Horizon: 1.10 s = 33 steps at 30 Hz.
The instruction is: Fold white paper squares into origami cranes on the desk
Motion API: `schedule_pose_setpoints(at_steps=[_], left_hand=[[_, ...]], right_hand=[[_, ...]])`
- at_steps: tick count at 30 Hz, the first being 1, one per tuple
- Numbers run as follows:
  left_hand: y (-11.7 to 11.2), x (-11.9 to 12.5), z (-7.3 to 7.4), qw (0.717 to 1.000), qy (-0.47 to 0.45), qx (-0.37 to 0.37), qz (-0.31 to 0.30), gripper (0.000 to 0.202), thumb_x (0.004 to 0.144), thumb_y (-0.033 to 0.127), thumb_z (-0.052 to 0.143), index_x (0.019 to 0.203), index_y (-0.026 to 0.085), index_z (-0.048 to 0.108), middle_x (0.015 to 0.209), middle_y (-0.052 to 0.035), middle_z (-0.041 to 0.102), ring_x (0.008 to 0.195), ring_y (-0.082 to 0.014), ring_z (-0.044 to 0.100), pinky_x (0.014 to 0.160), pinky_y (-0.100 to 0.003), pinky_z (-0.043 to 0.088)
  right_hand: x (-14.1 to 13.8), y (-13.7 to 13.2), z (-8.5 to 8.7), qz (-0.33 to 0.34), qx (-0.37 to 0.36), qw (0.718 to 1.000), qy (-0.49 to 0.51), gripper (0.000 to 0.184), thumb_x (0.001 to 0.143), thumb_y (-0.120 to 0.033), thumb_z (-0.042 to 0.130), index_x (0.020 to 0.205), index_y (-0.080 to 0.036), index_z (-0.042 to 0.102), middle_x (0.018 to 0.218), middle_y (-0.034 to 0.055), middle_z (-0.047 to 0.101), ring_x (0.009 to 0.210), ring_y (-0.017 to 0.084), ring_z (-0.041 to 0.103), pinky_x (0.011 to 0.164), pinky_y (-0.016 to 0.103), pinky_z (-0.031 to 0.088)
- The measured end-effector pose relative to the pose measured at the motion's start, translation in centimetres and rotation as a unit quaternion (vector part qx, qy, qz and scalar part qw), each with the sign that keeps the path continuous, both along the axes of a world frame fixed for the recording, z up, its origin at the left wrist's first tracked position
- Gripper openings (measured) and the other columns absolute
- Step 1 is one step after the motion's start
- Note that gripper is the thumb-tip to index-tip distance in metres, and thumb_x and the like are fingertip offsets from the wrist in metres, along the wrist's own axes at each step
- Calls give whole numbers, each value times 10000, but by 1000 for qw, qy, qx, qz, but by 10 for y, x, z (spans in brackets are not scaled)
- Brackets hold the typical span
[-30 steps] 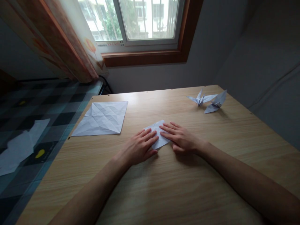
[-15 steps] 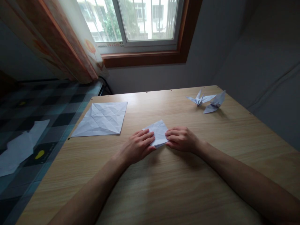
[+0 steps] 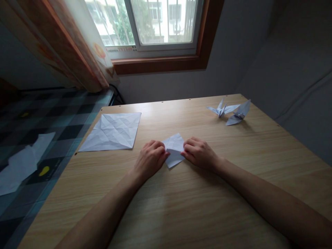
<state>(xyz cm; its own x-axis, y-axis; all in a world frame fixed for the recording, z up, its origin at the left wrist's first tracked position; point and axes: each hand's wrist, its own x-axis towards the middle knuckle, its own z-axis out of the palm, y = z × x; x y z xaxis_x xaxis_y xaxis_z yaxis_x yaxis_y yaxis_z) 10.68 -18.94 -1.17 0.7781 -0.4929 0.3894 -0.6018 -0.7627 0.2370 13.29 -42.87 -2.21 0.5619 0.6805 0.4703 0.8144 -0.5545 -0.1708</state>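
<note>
A small folded sheet of white paper [image 3: 174, 142] lies near the middle of the wooden table, with a crease running across it and its near flap tilted toward me. My left hand [image 3: 153, 154] grips its left edge, the fingers curled and the thumb at the crease. On the opposite edge, my right hand [image 3: 199, 151] pinches the paper between thumb and bent fingers. Both side corners are hidden under my fingers.
A larger creased white sheet [image 3: 114, 131] lies at the table's back left. Two folded paper cranes, one [image 3: 220, 110] beside the other [image 3: 238, 113], stand at the back right. More white paper [image 3: 23, 166] rests on the checked cloth [image 3: 75, 119] left of the wooden table [image 3: 160, 214].
My fingers have gone from lying flat on the paper to curling round its two side edges. The near part of the paper now shows as a flap pointing toward me.
</note>
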Motion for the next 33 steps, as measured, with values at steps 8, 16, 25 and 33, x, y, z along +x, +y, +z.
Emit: schedule_pose_setpoints(at_steps=[8,16,25,33], left_hand=[[-3,-1,1,997,13,42,60,161,871,314,618,784,180,619,1017,-76,639,938,-239,541,848,-409,452],[-3,0,-4,995,-54,73,-36,248,935,214,528,1103,308,684,1313,-29,596,1229,-259,487,981,-435,377],[-8,-5,8,972,-89,184,-117,163,940,147,500,977,152,659,1072,-69,679,1044,-215,577,910,-357,423],[-4,-8,10,977,-48,171,-118,181,918,125,485,1018,139,635,1069,-93,683,984,-214,610,869,-357,462]], right_hand=[[-2,4,3,-75,-31,996,49,178,892,-276,633,763,-157,608,963,92,637,924,228,527,840,348,422],[2,1,-1,-61,2,998,-12,95,880,-249,654,850,-167,617,1075,102,635,985,239,538,863,373,407],[-9,6,4,131,-121,981,-80,216,978,-102,430,1020,-124,641,888,83,668,869,173,597,745,280,469],[-32,13,32,3,-246,969,37,183,855,-1,515,806,-125,640,788,85,665,672,195,616,535,272,422]])
